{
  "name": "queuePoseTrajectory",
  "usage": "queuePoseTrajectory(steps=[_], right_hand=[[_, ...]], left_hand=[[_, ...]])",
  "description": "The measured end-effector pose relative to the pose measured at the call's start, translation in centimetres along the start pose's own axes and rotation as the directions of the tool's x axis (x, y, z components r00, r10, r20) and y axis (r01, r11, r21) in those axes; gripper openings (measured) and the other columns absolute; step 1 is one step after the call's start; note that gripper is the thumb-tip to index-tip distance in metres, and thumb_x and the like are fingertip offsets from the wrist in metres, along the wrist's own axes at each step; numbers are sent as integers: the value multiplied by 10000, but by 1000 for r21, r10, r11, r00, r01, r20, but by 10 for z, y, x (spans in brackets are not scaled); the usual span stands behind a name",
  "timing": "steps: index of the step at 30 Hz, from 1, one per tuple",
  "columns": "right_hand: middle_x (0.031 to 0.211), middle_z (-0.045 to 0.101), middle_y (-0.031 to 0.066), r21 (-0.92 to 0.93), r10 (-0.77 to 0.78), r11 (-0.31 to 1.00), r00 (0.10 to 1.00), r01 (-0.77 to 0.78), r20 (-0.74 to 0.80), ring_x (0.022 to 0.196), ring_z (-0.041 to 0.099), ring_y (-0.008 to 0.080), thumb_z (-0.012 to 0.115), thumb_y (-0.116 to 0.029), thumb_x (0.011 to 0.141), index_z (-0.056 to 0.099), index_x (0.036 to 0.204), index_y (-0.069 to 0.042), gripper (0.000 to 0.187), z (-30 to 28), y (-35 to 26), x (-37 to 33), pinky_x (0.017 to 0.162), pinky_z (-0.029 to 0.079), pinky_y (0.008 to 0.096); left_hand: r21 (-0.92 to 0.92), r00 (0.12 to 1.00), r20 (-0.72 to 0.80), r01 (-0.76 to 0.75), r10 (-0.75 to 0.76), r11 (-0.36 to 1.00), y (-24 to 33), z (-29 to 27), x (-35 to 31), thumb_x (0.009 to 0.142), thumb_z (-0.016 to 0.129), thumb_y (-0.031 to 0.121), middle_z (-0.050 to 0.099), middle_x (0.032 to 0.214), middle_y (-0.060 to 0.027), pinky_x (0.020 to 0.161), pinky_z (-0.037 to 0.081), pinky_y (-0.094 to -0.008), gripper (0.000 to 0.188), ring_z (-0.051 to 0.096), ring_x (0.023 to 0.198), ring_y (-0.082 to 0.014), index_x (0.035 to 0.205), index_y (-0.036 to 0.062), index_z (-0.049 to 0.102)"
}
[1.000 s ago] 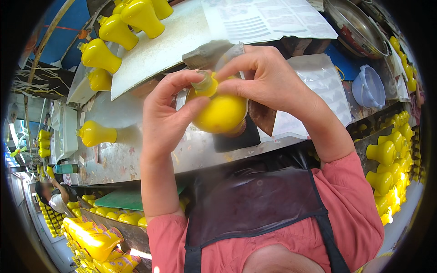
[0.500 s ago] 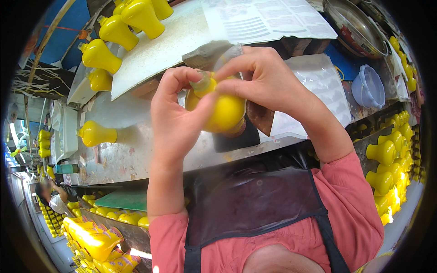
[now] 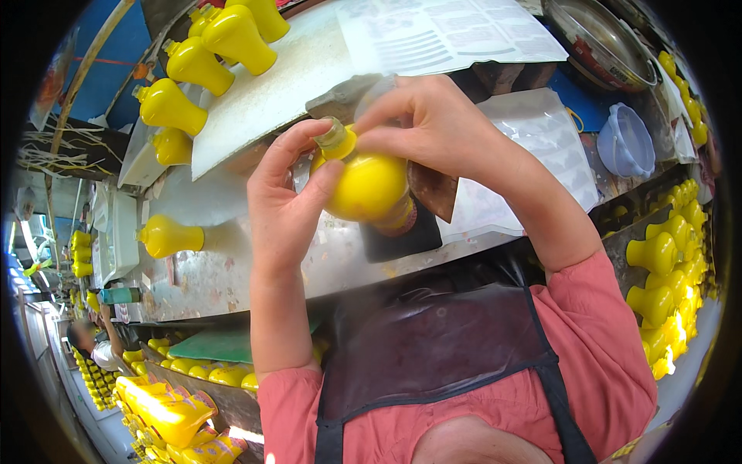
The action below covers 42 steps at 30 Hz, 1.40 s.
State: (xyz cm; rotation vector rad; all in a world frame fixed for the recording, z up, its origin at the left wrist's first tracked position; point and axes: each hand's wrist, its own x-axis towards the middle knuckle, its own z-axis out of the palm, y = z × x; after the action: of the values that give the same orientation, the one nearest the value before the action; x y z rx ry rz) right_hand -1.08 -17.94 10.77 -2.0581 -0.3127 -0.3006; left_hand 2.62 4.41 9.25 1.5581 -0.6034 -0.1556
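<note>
A glossy yellow bottle (image 3: 363, 189) with a bare glass neck stands tilted over a black pad (image 3: 406, 246), a patterned band near its foot. My left hand (image 3: 282, 185) holds it by the shoulder and neck, thumb in front and forefinger curled behind the glass mouth. Close to the neck's base, my right hand (image 3: 413, 124) pinches thumb and forefinger together; what lies between them is too small to make out. A translucent, blurred piece (image 3: 377, 97) shows behind the right fingers. Left of my hands, another yellow bottle (image 3: 171, 237) lies on the metal worktop (image 3: 224, 271).
Several yellow bottles (image 3: 239, 39) stand on a white board (image 3: 309, 58) at the back left. Printed sheets (image 3: 533, 147), a pale blue basket (image 3: 626, 143) and a metal basin (image 3: 599, 42) are to the right. More bottles (image 3: 653, 255) fill crates on both sides. A person (image 3: 97, 340) works far left.
My left hand has shifted slightly left and its forefinger has uncovered the glass mouth. The right fingers remain at the neck, a little further left. The far person's arm has risen.
</note>
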Motion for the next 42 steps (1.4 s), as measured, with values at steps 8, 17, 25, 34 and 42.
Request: queuePoseTrajectory(steps=[8,17,25,34,42], right_hand=[[869,725,184,-82,-57,995,996,52,-69,850,708,351,764,-311,795,804,921,-51,291,8,9,3,787,560,412],[833,670,189,-147,-63,988,997,55,-49,786,666,370,706,-345,880,795,941,-61,304,7,0,-9,729,531,438],[880,699,216,-326,-115,943,986,70,-124,820,708,380,688,-312,836,766,819,10,332,16,-22,-16,769,572,436],[918,699,187,-257,-140,962,977,94,-164,836,705,366,685,-254,854,770,894,-44,230,12,-10,-17,742,561,456],[780,671,109,-279,-499,839,865,468,-49,704,692,326,673,-128,849,675,1173,-183,329,22,-7,-18,588,533,441]], left_hand=[[158,988,-151,-16,40,987,-3,12,1,827,741,-19,675,1110,-34,984,470,-293,342,605,1060,-133,1155,14,652],[-4,992,-124,-13,12,1000,-9,17,1,901,676,-47,624,1197,-85,1043,445,-308,422,591,1149,-173,1301,16,555],[-89,999,0,-42,42,995,-20,1,-11,1044,543,27,584,1420,-187,1140,420,-382,414,560,1314,-251,1454,45,490],[-86,993,-7,-122,122,989,-23,5,-4,1066,513,63,605,1394,-194,1139,429,-395,331,583,1287,-266,1394,24,542],[-43,991,-133,-19,13,999,-11,4,21,1026,603,139,651,1048,-19,899,443,-233,161,575,977,-89,1102,11,665]])
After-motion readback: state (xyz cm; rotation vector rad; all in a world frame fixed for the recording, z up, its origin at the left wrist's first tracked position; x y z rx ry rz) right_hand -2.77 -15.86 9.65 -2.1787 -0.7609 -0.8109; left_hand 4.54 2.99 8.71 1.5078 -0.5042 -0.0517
